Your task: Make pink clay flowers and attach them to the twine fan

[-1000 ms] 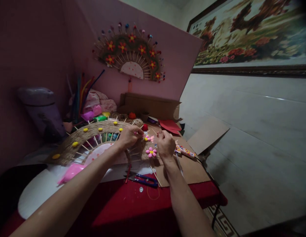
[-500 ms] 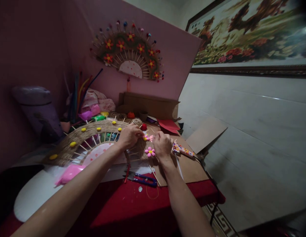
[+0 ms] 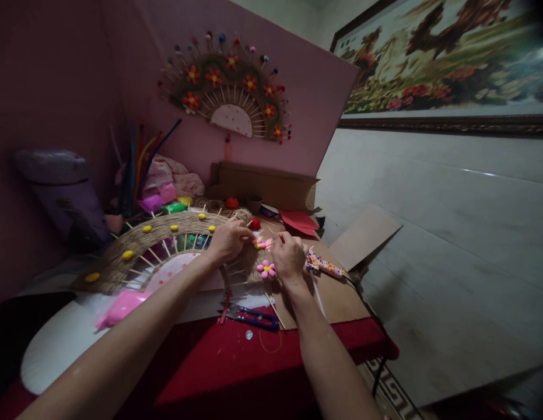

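A fan-shaped piece (image 3: 166,224) wrapped in twine lies on the table, with several yellow ovals along its band. At its right end my left hand (image 3: 230,239) is closed at the fingertips beside a partly formed pink flower (image 3: 259,244) with a yellow centre. Close by on the right, my right hand (image 3: 289,254) is pinched around something I cannot make out. Below the two hands, a complete pink flower (image 3: 266,269) with a yellow centre sits on the band. What the left fingertips hold, if anything, is too small to tell.
Blue-handled snips (image 3: 254,317) lie near the front on the red cloth (image 3: 210,361). A patterned glue gun (image 3: 326,266) rests on cardboard at the right. A pink packet (image 3: 122,309) is at the left, and red sheets (image 3: 298,220) lie behind. A decorated fan (image 3: 231,87) hangs on the wall.
The view has shifted very slightly. Both hands keep nearly the same places and closed shapes by the partly formed flower.
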Demonstrator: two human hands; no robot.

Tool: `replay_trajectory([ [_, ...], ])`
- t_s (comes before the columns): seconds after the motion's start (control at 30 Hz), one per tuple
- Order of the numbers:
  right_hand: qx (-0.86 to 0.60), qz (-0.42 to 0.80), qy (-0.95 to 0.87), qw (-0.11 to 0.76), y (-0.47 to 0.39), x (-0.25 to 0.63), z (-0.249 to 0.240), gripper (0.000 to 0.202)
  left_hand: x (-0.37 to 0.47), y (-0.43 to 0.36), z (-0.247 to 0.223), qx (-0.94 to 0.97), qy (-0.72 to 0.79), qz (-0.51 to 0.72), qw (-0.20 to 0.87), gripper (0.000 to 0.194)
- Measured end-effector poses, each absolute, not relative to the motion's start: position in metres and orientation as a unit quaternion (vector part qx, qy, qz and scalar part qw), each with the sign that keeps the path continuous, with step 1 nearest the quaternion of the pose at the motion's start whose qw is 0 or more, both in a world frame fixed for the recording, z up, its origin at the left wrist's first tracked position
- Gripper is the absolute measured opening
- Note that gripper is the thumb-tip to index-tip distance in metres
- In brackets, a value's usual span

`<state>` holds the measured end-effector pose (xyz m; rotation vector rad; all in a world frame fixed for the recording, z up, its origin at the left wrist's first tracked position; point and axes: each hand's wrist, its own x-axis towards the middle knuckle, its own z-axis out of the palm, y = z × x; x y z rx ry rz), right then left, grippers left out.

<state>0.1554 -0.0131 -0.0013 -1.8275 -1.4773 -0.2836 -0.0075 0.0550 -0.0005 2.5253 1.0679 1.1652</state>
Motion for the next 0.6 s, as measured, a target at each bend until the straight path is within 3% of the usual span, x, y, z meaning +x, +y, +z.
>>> replay_trajectory([
  [0.43,-0.716,-0.106,-0.574,0.383,-0.012,0.156,-0.001,0.023,-0.008,0.050,0.001,0.851,0.356,0.378,0.072,0.016],
  [0.6,-0.721,-0.106,-0.573,0.375,-0.012,0.156,-0.002,0.022,-0.011,0.030,0.009,0.844,0.383,0.375,-0.019,0.031],
])
